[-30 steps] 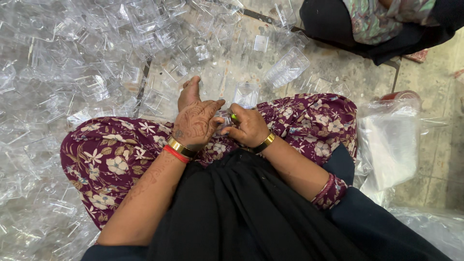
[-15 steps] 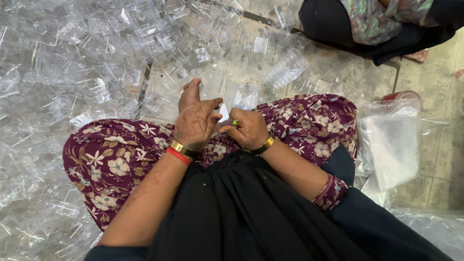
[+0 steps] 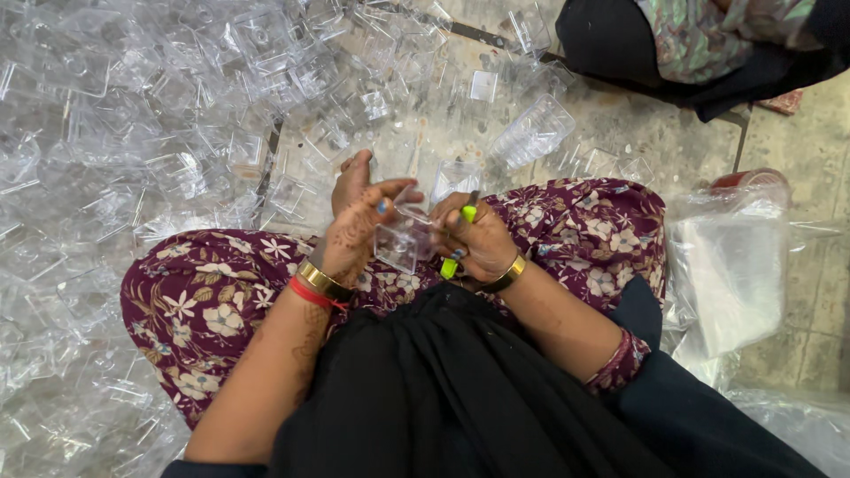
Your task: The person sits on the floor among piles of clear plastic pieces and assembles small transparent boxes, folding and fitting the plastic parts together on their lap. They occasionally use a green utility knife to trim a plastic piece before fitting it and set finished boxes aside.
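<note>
Hands met over the lap: the left hand (image 3: 354, 226) pinched a small clear box (image 3: 398, 241) between thumb and fingers, holding it just above the flowered maroon cloth (image 3: 212, 296) that covered the knees. The right hand (image 3: 478, 241) was clenched around a green tool (image 3: 459, 241), its upper end close beside the box; whether it touched the plastic could not be told. Gold bangles sat on both wrists, with a red band (image 3: 308, 293) next to the left one.

Clear boxes of the same square kind lay heaped in a pile (image 3: 133, 133) across the floor ahead and to the left, tumbled at all angles, some nested, and they ran on down past the left knee. A ribbed clear tub (image 3: 534, 131) lay on its side just beyond the right knee, with a few single boxes scattered near it. To the right, a clear plastic bag (image 3: 730, 265) stood slumped against the leg, and a red rim (image 3: 748, 180) showed at its top edge. No labels could be made out on any of the plastic.

Bare floor (image 3: 810, 159) was grey stone or concrete in large slabs with dark joints. At the top right another person (image 3: 699, 44) sat close by in dark and patterned clothing, only partly in view.
</note>
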